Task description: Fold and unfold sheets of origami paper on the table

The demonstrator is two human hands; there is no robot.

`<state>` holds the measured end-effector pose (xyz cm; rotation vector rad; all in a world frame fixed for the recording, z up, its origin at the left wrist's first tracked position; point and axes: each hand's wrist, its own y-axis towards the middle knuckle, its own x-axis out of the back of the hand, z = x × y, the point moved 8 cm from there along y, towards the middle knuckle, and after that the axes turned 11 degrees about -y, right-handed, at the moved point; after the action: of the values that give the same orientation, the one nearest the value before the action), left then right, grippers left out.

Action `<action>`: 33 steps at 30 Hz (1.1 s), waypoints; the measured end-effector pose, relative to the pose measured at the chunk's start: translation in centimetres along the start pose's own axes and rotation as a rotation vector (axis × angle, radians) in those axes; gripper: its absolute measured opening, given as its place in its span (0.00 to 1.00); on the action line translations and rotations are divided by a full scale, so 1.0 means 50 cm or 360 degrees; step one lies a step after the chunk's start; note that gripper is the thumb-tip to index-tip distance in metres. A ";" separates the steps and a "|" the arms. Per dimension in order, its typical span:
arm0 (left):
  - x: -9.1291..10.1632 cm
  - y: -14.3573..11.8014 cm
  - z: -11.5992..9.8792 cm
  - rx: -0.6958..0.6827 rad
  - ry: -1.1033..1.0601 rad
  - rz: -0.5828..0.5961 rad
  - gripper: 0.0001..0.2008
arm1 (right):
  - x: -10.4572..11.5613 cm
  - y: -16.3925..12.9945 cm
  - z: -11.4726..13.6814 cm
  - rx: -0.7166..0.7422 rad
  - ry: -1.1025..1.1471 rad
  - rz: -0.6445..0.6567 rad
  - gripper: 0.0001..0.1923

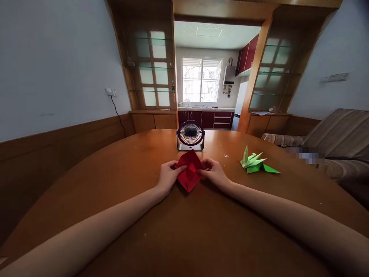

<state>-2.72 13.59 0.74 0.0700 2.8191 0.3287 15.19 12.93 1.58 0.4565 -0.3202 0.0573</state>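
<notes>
A folded red paper (189, 171) lies on the brown wooden table (184, 231), shaped like a diamond with a point toward me. My left hand (167, 176) pinches its left edge. My right hand (213, 172) pinches its right edge. Both hands rest low over the tabletop with the paper between them.
A small dark desk fan (190, 135) stands just behind the red paper. A finished green paper crane (256, 162) sits to the right. A striped sofa (334, 142) lies past the table's right edge; a kitchen opens behind.
</notes>
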 end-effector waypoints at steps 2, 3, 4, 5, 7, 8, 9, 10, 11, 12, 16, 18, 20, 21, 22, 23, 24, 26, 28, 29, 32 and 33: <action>0.006 0.006 -0.004 0.0046 -0.0011 -0.0001 0.22 | -0.009 0.002 -0.020 -0.0190 0.0241 0.0086 0.18; 0.008 0.010 -0.007 0.0075 -0.0024 0.0019 0.22 | -0.008 0.001 -0.023 -0.0241 0.0318 0.0083 0.19; 0.009 0.014 -0.009 0.0101 -0.0031 0.0048 0.22 | -0.007 0.000 -0.022 -0.0267 0.0363 0.0070 0.20; 0.009 0.019 -0.012 0.0129 -0.0035 0.0086 0.22 | -0.006 -0.001 -0.020 -0.0274 0.0385 0.0061 0.21; 0.009 0.028 -0.017 0.0190 -0.0038 0.0176 0.23 | -0.007 -0.003 -0.013 -0.0266 0.0390 0.0072 0.23; 0.006 0.033 -0.017 0.0223 -0.0030 0.0233 0.23 | -0.008 -0.004 -0.011 -0.0256 0.0383 0.0082 0.25; 0.003 0.037 -0.017 0.0260 -0.0010 0.0298 0.24 | -0.009 -0.005 -0.009 -0.0242 0.0366 0.0101 0.26; -0.001 0.040 -0.016 0.0292 0.0030 0.0368 0.24 | -0.011 -0.005 -0.008 -0.0218 0.0337 0.0121 0.28; -0.005 0.042 -0.016 0.0298 0.0098 0.0431 0.26 | -0.014 -0.006 -0.006 -0.0184 0.0292 0.0143 0.28; -0.008 0.043 -0.021 0.0256 0.0207 0.0480 0.27 | -0.016 -0.008 -0.004 -0.0144 0.0233 0.0169 0.29; -0.013 0.033 -0.086 -0.0420 0.0984 0.0423 0.34 | -0.021 -0.020 0.014 0.0041 -0.0062 0.0211 0.29; -0.023 0.017 -0.114 -0.0697 0.1391 0.0379 0.28 | -0.023 -0.028 0.031 0.0165 -0.0185 0.0224 0.30; -0.036 0.006 -0.120 -0.0763 0.1712 0.0434 0.15 | -0.027 -0.036 0.052 0.0321 -0.0302 0.0240 0.31; -0.042 0.003 -0.118 -0.0751 0.1834 0.0487 0.09 | -0.028 -0.039 0.062 0.0394 -0.0359 0.0244 0.32; -0.048 0.000 -0.114 -0.0730 0.1923 0.0548 0.06 | -0.028 -0.041 0.070 0.0456 -0.0416 0.0240 0.31; -0.053 -0.002 -0.110 -0.0703 0.1981 0.0611 0.06 | -0.028 -0.043 0.077 0.0506 -0.0468 0.0231 0.31; -0.058 -0.005 -0.105 -0.0676 0.2015 0.0670 0.06 | -0.028 -0.044 0.081 0.0540 -0.0512 0.0224 0.30; -0.067 -0.011 -0.093 -0.0632 0.2036 0.0782 0.07 | -0.028 -0.045 0.085 0.0567 -0.0559 0.0240 0.28; -0.073 -0.017 -0.087 -0.0621 0.2017 0.0856 0.08 | -0.032 -0.045 0.088 0.0592 -0.0562 0.0281 0.24; -0.075 -0.018 -0.088 -0.0628 0.2002 0.0865 0.09 | -0.034 -0.045 0.089 0.0598 -0.0555 0.0304 0.21; -0.070 -0.008 -0.111 -0.0669 0.1840 0.0748 0.08 | -0.038 -0.043 0.084 0.0548 -0.0584 0.0333 0.15; -0.065 -0.001 -0.121 -0.0658 0.1722 0.0678 0.06 | -0.039 -0.042 0.080 0.0509 -0.0634 0.0333 0.15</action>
<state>-1.47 11.97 7.30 0.5528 3.6512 1.4012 12.46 9.32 3.47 0.7524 -0.7566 0.2253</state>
